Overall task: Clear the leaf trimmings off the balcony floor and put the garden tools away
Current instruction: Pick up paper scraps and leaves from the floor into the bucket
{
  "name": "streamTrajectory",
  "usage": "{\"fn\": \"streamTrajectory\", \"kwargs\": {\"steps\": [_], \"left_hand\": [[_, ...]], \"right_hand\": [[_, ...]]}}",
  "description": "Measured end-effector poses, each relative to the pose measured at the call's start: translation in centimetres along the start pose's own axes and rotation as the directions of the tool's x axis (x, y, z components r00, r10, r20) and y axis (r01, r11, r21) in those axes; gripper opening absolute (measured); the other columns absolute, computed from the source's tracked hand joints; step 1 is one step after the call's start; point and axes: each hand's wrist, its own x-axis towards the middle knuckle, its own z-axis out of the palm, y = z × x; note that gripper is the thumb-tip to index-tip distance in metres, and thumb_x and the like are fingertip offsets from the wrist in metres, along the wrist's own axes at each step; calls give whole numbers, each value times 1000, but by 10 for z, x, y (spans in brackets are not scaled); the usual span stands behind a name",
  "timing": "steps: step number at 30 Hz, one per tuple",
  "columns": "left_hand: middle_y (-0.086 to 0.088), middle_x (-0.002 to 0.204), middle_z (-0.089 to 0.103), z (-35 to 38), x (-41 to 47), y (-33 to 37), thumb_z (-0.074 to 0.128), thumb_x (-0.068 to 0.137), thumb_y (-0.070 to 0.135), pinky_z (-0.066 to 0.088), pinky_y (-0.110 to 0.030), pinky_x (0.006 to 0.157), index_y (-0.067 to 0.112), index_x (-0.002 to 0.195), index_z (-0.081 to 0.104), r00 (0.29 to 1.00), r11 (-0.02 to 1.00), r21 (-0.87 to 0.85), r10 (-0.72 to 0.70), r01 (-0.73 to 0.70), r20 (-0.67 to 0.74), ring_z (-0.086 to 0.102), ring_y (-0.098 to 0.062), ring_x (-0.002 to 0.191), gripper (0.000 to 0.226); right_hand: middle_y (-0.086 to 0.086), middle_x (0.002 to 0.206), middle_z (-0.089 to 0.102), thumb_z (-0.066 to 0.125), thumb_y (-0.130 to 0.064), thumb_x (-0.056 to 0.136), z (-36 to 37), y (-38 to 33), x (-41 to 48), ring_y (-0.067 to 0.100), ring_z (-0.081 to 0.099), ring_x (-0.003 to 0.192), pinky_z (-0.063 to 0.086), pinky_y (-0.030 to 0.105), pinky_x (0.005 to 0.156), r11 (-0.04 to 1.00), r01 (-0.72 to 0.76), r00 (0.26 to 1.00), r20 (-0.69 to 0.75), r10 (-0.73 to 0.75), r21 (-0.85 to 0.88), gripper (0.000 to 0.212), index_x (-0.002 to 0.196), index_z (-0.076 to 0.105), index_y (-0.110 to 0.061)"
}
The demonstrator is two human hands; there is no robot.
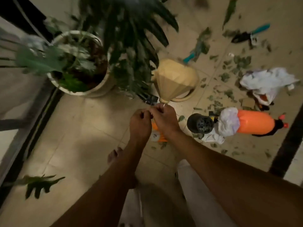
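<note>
Teal showed on two handles among the leaf trimmings [242,62] toward the floor's [82,128] far right corner. The farther tool [255,31] pointed its handle far-right and the nearer tool [190,57] near-left, on a similar slant. One orange sprayer [255,122] lay on its side by the right edge, long axis left-right. Mid-floor, the left hand [141,118] and right hand [164,117] met, each grip curled, pinching a thin item [151,104] at the beige watering can's [173,77] narrow end.

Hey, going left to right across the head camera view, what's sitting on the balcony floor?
On the floor: fallen leaf → white plant pot → beige watering can → small black pot → orange spray bottle. The white bag overlaps the bottle's span, so it's left out.
</note>
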Motion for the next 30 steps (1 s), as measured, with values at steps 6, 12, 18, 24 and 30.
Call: {"fn": "streamTrajectory", "kwargs": {"steps": [6, 12, 18, 24, 30], "left_hand": [[-8, 99, 74, 45, 109, -94, 55, 90, 27, 50, -35, 68, 15, 106, 72, 981, 978, 166, -146, 124, 128, 70, -30, 91, 26], [-6, 97, 75, 65, 147, -188, 58, 84, 31, 61, -45, 77, 14, 108, 72, 961, 964, 124, -251, 237, 117, 71, -30, 91, 32], [-3, 105, 75, 60, 135, -200, 63, 91, 25, 59, -47, 94, 25, 102, 68, 964, 962, 66, -266, 264, 26, 71, -23, 101, 12], [7, 92, 64, 54, 105, -129, 57, 103, 39, 52, -28, 69, 25, 94, 63, 976, 972, -89, -213, 217, 50, 64, -17, 89, 18], [-4, 127, 70, 92, 71, -86, 48, 104, 51, 56, -41, 96, 16, 131, 63, 849, 969, -50, -186, 241, 494, 67, -21, 117, 47]], "right_hand": [[10, 120, 68, 60, -21, 93, 43, 96, 128, 26, 65, 108, 54, 37, 87, 872, 210, 976, 147, -161, -442, 27, 116, 72, -18], [7, 152, 33, 73, -29, 85, 93, 156, 197, 32, 35, 134, 39, 41, 104, 506, 277, 951, 157, -266, -817, 67, 146, 45, -22], [14, 132, 54, 46, -17, 102, 98, 164, 191, 31, 52, 120, 44, 38, 91, 425, 377, 868, 154, -472, -823, 33, 134, 56, -13], [18, 132, 61, 48, -25, 100, 36, 159, 153, 34, 58, 120, 47, 40, 99, 953, -16, 994, 98, 48, -302, 38, 134, 57, -10], [0, 77, 67, 49, -58, 84, -22, 176, 69, 21, 62, 68, 53, 47, 72, 966, -246, 940, 262, 218, 78, 30, 93, 64, -34]]}}
